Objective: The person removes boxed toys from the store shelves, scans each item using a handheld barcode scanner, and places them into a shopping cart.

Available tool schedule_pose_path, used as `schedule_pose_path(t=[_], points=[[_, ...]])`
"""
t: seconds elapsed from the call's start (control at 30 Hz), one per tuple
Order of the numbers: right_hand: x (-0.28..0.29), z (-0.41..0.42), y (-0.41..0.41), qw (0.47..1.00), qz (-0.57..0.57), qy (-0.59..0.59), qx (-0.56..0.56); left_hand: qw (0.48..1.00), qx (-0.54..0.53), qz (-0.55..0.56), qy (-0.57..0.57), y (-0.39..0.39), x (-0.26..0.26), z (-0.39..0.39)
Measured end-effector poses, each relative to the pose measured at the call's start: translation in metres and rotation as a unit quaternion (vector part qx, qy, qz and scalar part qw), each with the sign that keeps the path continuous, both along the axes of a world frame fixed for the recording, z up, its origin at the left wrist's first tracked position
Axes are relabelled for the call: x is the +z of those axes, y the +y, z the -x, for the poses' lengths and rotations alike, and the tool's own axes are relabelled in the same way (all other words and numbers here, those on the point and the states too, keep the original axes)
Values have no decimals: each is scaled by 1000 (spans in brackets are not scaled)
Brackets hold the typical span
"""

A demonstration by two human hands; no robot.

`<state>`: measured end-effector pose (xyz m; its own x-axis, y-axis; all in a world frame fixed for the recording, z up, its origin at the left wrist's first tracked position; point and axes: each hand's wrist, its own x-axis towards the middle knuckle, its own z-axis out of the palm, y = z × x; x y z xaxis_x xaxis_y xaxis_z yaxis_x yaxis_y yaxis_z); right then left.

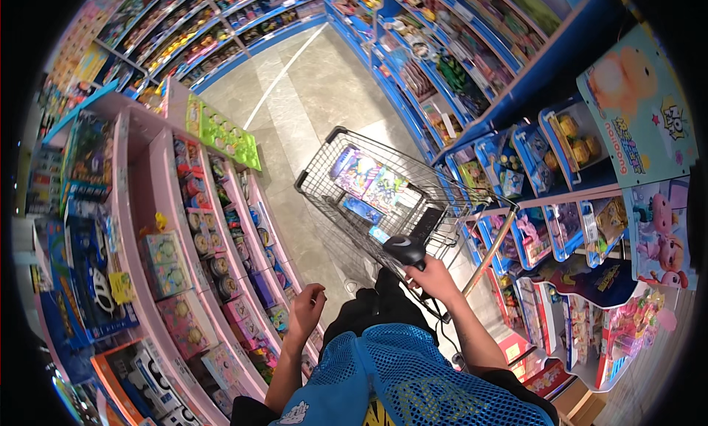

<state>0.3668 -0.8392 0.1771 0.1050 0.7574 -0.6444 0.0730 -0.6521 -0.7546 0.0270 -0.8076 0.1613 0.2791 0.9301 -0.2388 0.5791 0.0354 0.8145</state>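
My right hand (432, 281) grips a black handheld barcode scanner (406, 250) by its handle, with the scanner's head pointing left. A cable hangs below that hand. My left hand (307, 310) holds nothing, its fingers loosely curled, beside the pink shelf unit (157, 205). In front of me stands a wire shopping cart (318, 163). Inside it lie brightly printed packages (365, 178), a smaller blue package (360, 209) and a black object (428, 227) whose kind I cannot tell.
Boxed toys (185, 321) and round tins (224, 279) fill the left shelves. A green display tray (227, 133) juts from their far end. Blue bins (558, 144) of small toys line the right side, below a printed sign (636, 105). Stocked blue shelves (437, 66) run behind.
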Motion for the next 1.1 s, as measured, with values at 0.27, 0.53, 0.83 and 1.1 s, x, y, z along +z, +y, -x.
schedule_pose_path(t=[0.27, 0.53, 0.83, 1.1], points=[[-53, -69, -24, 978, 45, -24, -204, 979, -167, 85, 84, 37, -22, -65], [-87, -43, -29, 940, 60, 70, -328, 937, -343, 29, 64, 90, -118, -137], [-126, -8, -26, 912, 115, 68, -387, 827, -512, 8, 234, 148, -293, -200], [-151, 22, -39, 948, 107, 12, -301, 677, -637, -144, 340, 141, -406, -214]])
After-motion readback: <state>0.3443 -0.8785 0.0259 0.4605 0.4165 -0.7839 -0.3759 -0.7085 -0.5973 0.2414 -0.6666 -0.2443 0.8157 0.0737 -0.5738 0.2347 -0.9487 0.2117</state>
